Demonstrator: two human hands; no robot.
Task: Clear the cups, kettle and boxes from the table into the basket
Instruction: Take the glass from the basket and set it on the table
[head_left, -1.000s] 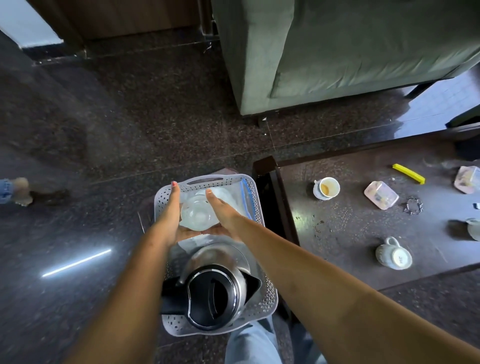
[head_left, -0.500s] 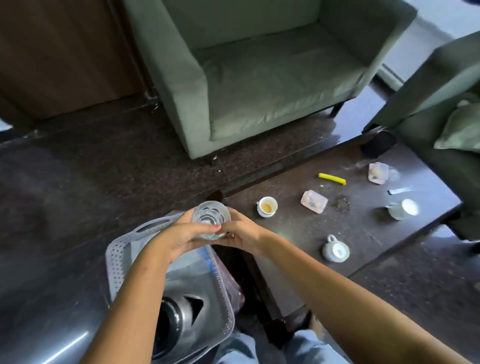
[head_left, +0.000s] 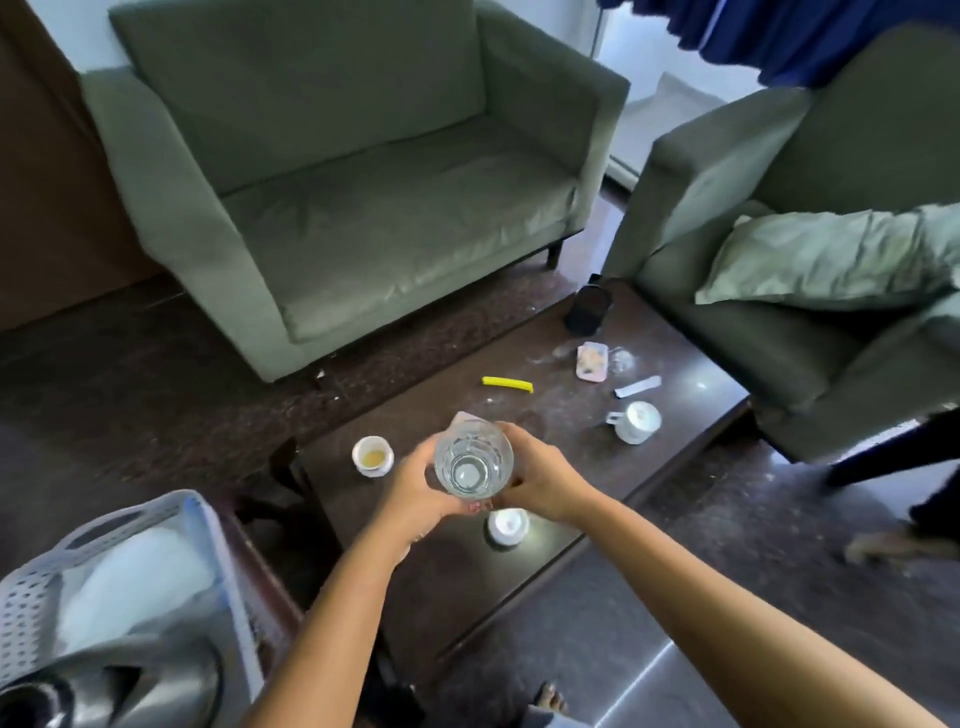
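While both hands wrap a clear glass (head_left: 472, 460) above the near end of the surface (head_left: 561, 415), the left grip (head_left: 415, 493) and right grip (head_left: 540, 480) close on its sides. One cup (head_left: 372, 455) stands by the left edge, another (head_left: 635, 421) toward the right edge, a third (head_left: 507, 526) under the hands. At the lower left sits the basket (head_left: 31, 613) with the kettle (head_left: 130, 686).
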